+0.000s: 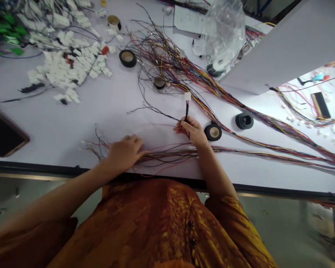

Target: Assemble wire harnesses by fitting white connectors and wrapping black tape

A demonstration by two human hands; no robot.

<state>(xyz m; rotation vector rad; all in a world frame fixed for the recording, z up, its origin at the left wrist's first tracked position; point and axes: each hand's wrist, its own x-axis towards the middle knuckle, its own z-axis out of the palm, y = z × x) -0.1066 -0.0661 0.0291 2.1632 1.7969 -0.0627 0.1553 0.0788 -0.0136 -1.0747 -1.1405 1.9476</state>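
Observation:
My right hand [194,131] is closed in a pinch on a short black-wrapped cable [187,109]. A white connector [187,96] tops this cable, pointing away from me. Thin dark wires [163,112] run leftward from beside the pinching fingers. My left hand [125,153], smeared by motion, is palm down over the left part of a loose wire bundle [167,153] near the table's front edge. Its thumb points right along those wires; the blur hides whether its fingers grip any. A black tape roll [213,131] lies right beside my right wrist.
White connectors [72,61] are heaped at the back left, near green ones [7,28]. A phone [5,130] lies at the left. Long multicoloured wire bundles [212,83] cross rightward past a white panel [281,44]. More tape rolls [127,58] and a clear plastic bag [226,29] are farther back.

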